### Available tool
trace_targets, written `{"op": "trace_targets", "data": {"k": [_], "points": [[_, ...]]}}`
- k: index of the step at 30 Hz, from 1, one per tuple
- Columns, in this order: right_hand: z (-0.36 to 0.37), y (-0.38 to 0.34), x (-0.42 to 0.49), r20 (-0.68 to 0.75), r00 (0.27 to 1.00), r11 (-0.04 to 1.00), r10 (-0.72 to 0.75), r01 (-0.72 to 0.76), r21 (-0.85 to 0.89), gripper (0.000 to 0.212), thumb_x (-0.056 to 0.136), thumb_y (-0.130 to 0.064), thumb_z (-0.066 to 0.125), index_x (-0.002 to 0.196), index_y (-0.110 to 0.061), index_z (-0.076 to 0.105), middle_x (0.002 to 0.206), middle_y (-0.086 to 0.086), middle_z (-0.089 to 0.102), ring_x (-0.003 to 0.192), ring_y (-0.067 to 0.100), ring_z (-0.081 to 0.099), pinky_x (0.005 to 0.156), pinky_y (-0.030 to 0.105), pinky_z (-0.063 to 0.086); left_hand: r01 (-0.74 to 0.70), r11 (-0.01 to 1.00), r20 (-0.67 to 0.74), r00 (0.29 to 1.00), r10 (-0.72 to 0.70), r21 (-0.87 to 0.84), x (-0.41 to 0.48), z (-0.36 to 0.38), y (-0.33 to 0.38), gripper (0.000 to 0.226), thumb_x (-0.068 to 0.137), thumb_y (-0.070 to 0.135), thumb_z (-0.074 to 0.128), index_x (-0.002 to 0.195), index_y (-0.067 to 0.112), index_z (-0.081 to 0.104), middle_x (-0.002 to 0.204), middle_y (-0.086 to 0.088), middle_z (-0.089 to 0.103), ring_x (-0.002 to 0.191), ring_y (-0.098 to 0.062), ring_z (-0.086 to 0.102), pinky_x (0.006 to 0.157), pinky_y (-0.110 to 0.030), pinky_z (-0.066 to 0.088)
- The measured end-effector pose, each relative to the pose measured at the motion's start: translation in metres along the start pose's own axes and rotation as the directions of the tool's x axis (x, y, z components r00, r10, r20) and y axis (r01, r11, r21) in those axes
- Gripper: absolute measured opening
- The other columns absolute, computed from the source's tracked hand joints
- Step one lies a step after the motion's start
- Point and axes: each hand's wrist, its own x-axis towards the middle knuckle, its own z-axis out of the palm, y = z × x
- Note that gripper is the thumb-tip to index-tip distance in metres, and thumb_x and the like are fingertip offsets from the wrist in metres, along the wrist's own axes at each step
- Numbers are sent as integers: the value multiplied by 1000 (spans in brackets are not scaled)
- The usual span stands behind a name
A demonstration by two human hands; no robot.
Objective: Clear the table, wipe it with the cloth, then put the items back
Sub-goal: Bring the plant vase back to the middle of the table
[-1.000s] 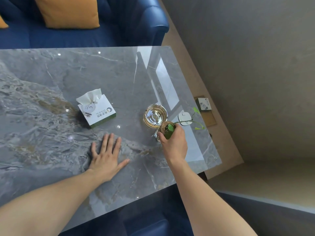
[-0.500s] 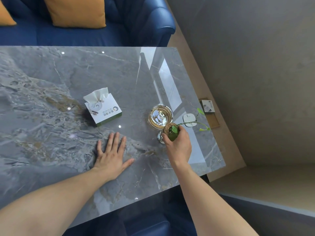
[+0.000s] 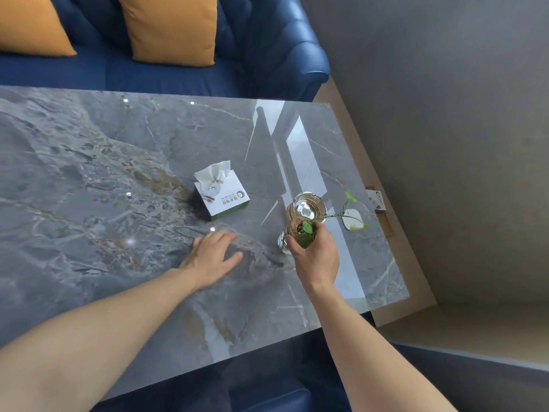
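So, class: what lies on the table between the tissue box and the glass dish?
Nothing. The head view shows only bare marble tabletop, with window reflections on it, between the tissue box and the glass dish.

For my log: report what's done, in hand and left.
Done: nothing visibly; the white tissue box and clear glass ashtray sit on the grey marble table. In hand: right hand grips the glass plant vase; left hand rests on the table. Left: wiping; no cloth in view.

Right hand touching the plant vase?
Touching. The head view shows the right hand with its fingers curled round the glass vase near its top.
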Motion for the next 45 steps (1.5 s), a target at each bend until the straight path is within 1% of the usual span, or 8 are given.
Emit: {"op": "trace_targets", "data": {"k": [3,7,11,15,19,28,36,45], "points": [[10,-30,-16,-1,1000,1000,-26,26,3,67,81,-53,77,135,-20,55,118,-2,67,107,22,63,83,37,51,-4,1000,-125,992,7,24,-23,-20,-35,78,84,67,29,138,17,54,137,0,57,130,-21,49,101,-44,36],[30,-80,-45,-5,998,997,-70,71,25,63,80,-51,79,131,-21,56,117,-4,68,108,21,62,82,36,49,33,994,-208,978,-11,104,-63,-44,-93,72,86,65,34,139,18,52,143,-2,53,133,-23,48,102,-47,37],[61,-140,-80,-1,995,994,-100,100,34,57,77,-51,80,124,-25,59,111,-4,68,104,22,63,81,39,52,189,977,-218,962,-164,99,-109,-71,-167,81,86,68,31,148,18,42,160,-8,35,148,-25,29,115,-49,22],[100,-206,-116,14,991,991,-134,133,26,58,78,-47,81,125,-21,60,113,2,68,106,26,62,78,34,45,246,960,-233,950,-210,136,-159,-99,-250,90,84,74,20,156,21,30,168,-5,18,155,-22,11,121,-48,10],[141,-270,-151,23,983,981,-183,181,75,56,77,-45,83,122,-18,63,111,2,70,106,25,63,76,33,43,331,927,-233,929,-286,179,-201,-129,-329,86,90,74,28,160,27,12,170,3,-3,155,-17,-8,122,-48,-2],[227,-371,-197,48,971,970,-234,230,74,62,76,-48,83,126,-18,63,112,3,70,102,25,64,80,35,49,450,855,-258,885,-389,256,-252,-186,-468,84,84,86,15,157,46,2,169,9,-8,155,-19,-9,119,-56,-6],[285,-434,-214,93,964,968,-247,241,72,58,76,-51,81,122,-21,63,111,0,70,101,22,64,82,35,49,440,864,-298,882,-365,246,-252,-186,-488,87,78,91,7,155,50,4,169,8,0,156,-21,-5,120,-58,-3],[333,-493,-223,127,939,948,-319,314,62,62,76,-55,78,126,-23,61,115,0,69,103,23,64,84,38,51,438,866,-294,883,-365,241,-250,-187,-488,87,80,87,17,156,48,1,170,7,-2,155,-23,-7,120,-60,-5]]}}
